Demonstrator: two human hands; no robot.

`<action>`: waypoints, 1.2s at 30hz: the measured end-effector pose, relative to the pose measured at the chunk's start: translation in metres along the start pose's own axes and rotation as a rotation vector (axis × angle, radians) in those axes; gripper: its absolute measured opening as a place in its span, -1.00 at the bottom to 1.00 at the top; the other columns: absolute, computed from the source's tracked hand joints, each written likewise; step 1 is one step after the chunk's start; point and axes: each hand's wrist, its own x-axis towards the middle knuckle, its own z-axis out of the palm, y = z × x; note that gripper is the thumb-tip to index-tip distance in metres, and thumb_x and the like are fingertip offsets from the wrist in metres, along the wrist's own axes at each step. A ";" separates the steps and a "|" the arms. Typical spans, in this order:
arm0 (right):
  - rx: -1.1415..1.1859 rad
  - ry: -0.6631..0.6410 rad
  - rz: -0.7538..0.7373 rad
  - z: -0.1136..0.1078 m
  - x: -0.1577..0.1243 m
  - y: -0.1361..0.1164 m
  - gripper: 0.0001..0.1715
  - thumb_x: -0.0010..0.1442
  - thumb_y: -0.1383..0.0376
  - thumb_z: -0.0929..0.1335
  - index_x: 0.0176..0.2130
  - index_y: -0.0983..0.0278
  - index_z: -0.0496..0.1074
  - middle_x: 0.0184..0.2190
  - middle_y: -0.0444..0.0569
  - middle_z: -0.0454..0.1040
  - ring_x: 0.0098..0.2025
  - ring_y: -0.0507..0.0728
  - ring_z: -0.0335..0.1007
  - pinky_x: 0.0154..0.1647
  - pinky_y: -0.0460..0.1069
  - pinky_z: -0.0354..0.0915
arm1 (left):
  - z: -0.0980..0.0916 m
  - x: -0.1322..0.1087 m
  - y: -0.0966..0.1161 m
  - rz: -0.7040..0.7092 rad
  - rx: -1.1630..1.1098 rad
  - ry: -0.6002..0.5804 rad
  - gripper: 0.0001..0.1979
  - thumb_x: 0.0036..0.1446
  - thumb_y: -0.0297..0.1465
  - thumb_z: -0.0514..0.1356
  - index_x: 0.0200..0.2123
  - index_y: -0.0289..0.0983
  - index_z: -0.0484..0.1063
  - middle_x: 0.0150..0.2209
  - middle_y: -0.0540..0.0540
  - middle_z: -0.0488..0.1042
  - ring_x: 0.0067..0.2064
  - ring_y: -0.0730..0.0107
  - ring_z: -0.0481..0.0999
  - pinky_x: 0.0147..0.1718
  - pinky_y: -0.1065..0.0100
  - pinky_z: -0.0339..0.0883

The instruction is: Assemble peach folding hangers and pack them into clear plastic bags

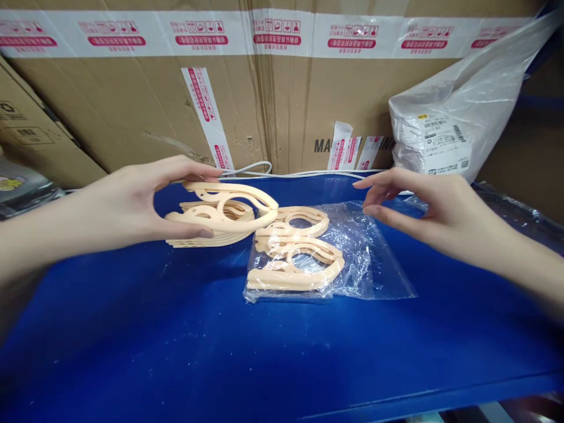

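Note:
My left hand [145, 202] grips a cream plastic folding hanger [259, 214], folded up, between thumb and fingers. Just behind and below it lies a stack of similar folded hangers [220, 239], partly covered by the hand and the held one. To the right, a clear plastic bag [374, 270] lies flat with folded hangers [304, 282] inside in two groups. My right hand [409, 197] hovers above the bag's right side, thumb and fingers apart, with nothing between them.
Everything lies on a blue surface [198, 352]. Behind stands a large cardboard box [145, 100] with printed tape. A white cable [299, 174] runs along its foot. A white plastic sack [449, 111] with a label stands at the back right, and another carton [35, 117] at the left.

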 end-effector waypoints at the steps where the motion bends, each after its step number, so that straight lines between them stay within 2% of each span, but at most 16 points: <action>1: 0.056 -0.002 0.009 0.002 -0.001 -0.003 -0.62 0.27 0.03 0.32 -0.01 0.15 0.44 -0.19 -0.02 0.57 -0.20 0.21 0.49 -0.22 0.11 0.36 | 0.003 0.000 0.011 0.030 -0.024 0.043 -0.32 0.06 0.06 0.25 0.16 -0.17 0.35 0.03 -0.06 0.49 -0.04 0.20 0.51 -0.08 0.26 0.38; 4: 0.256 -0.042 0.059 0.012 -0.005 -0.013 -0.57 0.25 0.03 0.36 0.04 0.15 0.42 -0.13 -0.04 0.55 -0.16 0.16 0.47 -0.22 0.05 0.38 | 0.015 -0.002 0.046 0.162 -0.090 0.153 -0.34 0.14 -0.03 0.26 0.19 -0.29 0.30 0.04 -0.14 0.44 0.00 0.23 0.47 -0.02 0.30 0.37; 6: 0.431 -0.083 0.113 0.019 -0.007 -0.019 -0.55 0.24 0.05 0.38 0.07 0.14 0.40 -0.13 -0.05 0.55 -0.17 0.12 0.48 -0.25 0.00 0.39 | 0.025 -0.005 0.066 0.232 -0.112 0.172 -0.40 0.20 -0.14 0.25 0.21 -0.30 0.26 0.07 -0.17 0.39 0.01 0.24 0.45 -0.03 0.32 0.39; 10: 0.800 -0.161 0.207 0.028 -0.008 -0.026 -0.53 0.21 0.14 0.44 0.08 0.14 0.37 -0.29 -0.12 0.55 -0.36 0.00 0.45 -0.46 -0.13 0.33 | 0.039 -0.012 0.086 0.311 -0.081 0.233 -0.47 0.23 -0.24 0.24 0.22 -0.24 0.24 0.10 -0.17 0.35 0.09 0.22 0.41 0.04 0.27 0.39; 15: 0.985 -0.210 0.283 0.029 -0.007 -0.027 -0.48 0.14 0.22 0.49 0.07 0.16 0.37 -0.28 -0.11 0.55 -0.50 -0.08 0.34 -0.59 -0.18 0.25 | 0.045 -0.015 0.091 0.324 -0.077 0.225 -0.49 0.26 -0.32 0.21 0.24 -0.19 0.19 0.14 -0.15 0.32 0.13 0.22 0.38 0.10 0.26 0.37; 21: 1.052 -0.233 0.336 0.030 -0.007 -0.025 -0.43 0.11 0.21 0.50 0.10 0.15 0.36 -0.33 -0.12 0.50 -0.51 -0.06 0.29 -0.63 -0.18 0.22 | 0.050 -0.014 0.088 0.339 -0.086 0.157 -0.34 0.26 -0.05 0.19 0.30 -0.17 0.07 0.22 -0.21 0.27 0.20 0.13 0.32 0.17 0.15 0.29; 27: 1.051 -0.264 0.343 0.029 -0.006 -0.024 -0.41 0.13 0.19 0.49 0.12 0.12 0.34 -0.27 -0.08 0.52 -0.49 -0.05 0.27 -0.61 -0.18 0.19 | 0.055 -0.014 0.086 0.362 -0.024 0.134 -0.21 0.24 0.08 0.08 0.36 -0.20 -0.05 0.27 -0.26 0.23 0.26 0.01 0.24 0.23 0.02 0.17; 32: 1.025 -0.266 0.330 0.030 -0.006 -0.021 -0.41 0.14 0.19 0.48 0.13 0.11 0.32 -0.21 -0.06 0.54 -0.45 -0.04 0.32 -0.57 -0.17 0.21 | 0.057 -0.015 0.086 0.377 0.022 0.134 -0.20 0.26 0.08 0.06 0.35 -0.32 -0.03 0.26 -0.30 0.22 0.25 0.02 0.23 0.24 0.09 0.14; 36: 0.922 -0.283 0.245 0.027 -0.007 -0.021 -0.41 0.20 0.15 0.44 0.17 0.11 0.27 -0.22 -0.07 0.54 -0.40 0.00 0.40 -0.51 -0.14 0.31 | 0.055 -0.015 0.086 0.359 0.057 0.140 -0.23 0.27 0.06 0.07 0.34 -0.30 0.01 0.19 -0.28 0.29 0.17 0.03 0.31 0.16 0.11 0.21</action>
